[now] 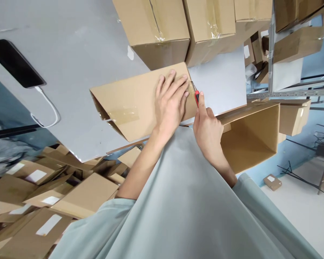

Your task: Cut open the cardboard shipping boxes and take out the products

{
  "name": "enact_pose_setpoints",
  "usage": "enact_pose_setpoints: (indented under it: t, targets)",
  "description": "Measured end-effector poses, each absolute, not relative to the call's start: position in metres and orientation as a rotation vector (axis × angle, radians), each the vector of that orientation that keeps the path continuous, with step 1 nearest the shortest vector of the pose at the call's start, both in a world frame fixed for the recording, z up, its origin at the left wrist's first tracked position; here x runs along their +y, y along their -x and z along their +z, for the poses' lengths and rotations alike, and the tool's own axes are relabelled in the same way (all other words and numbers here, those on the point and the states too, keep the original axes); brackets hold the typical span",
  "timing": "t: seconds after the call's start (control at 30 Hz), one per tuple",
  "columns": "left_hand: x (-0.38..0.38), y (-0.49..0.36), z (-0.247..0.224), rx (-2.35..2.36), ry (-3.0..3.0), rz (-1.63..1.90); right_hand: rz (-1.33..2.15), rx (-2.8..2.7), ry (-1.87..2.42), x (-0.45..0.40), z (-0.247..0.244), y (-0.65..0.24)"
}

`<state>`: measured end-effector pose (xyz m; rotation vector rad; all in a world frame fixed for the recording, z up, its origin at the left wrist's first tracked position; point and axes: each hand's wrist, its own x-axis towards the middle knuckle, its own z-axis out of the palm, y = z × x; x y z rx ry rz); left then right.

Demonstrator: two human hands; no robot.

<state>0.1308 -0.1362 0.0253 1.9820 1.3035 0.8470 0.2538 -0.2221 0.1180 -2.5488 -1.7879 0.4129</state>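
Gray tabletop (81, 46) below the wearer carries a flattish cardboard carton (144, 104) at its near edge, long axis slanting from lower left up to right, its open end facing left. No writing is readable. The left hand (170, 102) presses flat on it, fingers slightly spread; the right hand (208, 126) is closed round a red box cutter (197, 97), index finger extended along it, blade at the carton's right end. Beyond stand taped boxes (156, 25).
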Motion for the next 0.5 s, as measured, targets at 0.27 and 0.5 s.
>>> enact_pose_setpoints:
  t: [0.27, 0.5]
  targets:
    - [-0.129, -0.130, 0.018, 1.311, -1.967, 0.895, 0.428, -1.666, 2.511, -0.258, 0.117, -0.295]
    - [-0.135, -0.132, 0.035, 1.263, -1.880, 0.860, 0.455, -1.635, 2.396, -0.277, 0.118, -0.318]
